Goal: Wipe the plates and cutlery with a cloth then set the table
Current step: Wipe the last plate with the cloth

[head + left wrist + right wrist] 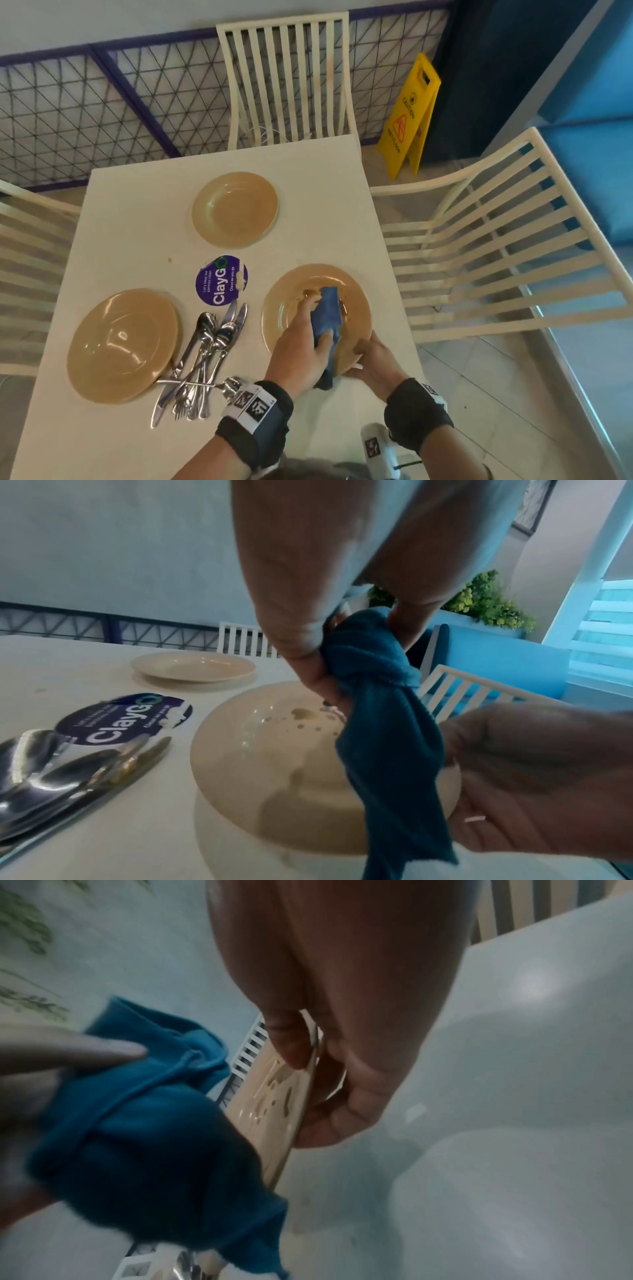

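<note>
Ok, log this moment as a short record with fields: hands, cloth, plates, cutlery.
left hand: grips the blue cloth and presses it on the dirty plate
right hand: pinches that plate's near rim, thumb on top
dirty plate: brown spots in its well, at the table's right edge
other plates: far plate and left plate, both lying bare on the table
cutlery: piled between the left plate and the dirty plate
sticker: round, purple, mid-table
</note>
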A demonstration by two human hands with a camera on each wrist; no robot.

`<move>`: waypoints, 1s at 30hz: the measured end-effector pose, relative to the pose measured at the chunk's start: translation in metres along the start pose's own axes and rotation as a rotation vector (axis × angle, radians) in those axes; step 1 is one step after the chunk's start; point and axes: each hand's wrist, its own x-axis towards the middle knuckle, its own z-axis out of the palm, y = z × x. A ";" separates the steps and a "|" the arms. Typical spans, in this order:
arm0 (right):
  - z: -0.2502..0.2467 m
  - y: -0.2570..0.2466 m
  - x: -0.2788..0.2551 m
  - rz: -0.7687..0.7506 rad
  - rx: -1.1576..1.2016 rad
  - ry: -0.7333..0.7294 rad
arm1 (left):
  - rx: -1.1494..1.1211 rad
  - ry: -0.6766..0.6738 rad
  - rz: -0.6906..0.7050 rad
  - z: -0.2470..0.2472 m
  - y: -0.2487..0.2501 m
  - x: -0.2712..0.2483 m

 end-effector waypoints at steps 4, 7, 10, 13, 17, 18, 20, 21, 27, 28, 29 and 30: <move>-0.016 -0.018 -0.015 -0.110 -0.009 0.022 | 0.081 -0.104 0.128 0.026 0.018 0.010; -0.026 -0.032 -0.023 -0.173 -0.003 0.071 | 0.309 -0.197 0.248 0.042 0.026 0.008; -0.038 -0.039 -0.026 -0.232 0.011 0.077 | 0.581 -0.158 0.331 0.046 0.021 0.005; -0.049 -0.036 -0.033 -0.248 0.036 0.034 | 0.688 -0.063 0.367 0.040 0.010 0.000; -0.054 -0.030 -0.044 -0.247 0.029 0.006 | 0.706 -0.039 0.371 0.023 0.001 -0.006; -0.053 -0.028 -0.045 -0.248 0.035 0.000 | 0.705 -0.035 0.357 0.019 0.002 -0.005; -0.048 -0.024 -0.048 -0.243 0.052 0.000 | 0.666 -0.046 0.320 0.014 0.008 -0.001; -0.045 -0.023 -0.049 -0.245 0.059 -0.010 | 0.635 -0.058 0.313 0.015 0.011 0.000; -0.030 -0.028 -0.054 -0.298 0.109 0.044 | 0.616 -0.189 0.464 0.029 0.023 -0.018; -0.028 -0.029 -0.055 -0.309 0.115 0.069 | 0.640 -0.195 0.505 0.027 0.019 -0.022; -0.027 -0.028 -0.058 -0.317 0.116 0.080 | 0.662 -0.187 0.536 0.022 0.012 -0.025; -0.026 -0.026 -0.060 -0.324 0.111 0.086 | 0.672 -0.162 0.559 0.016 0.005 -0.028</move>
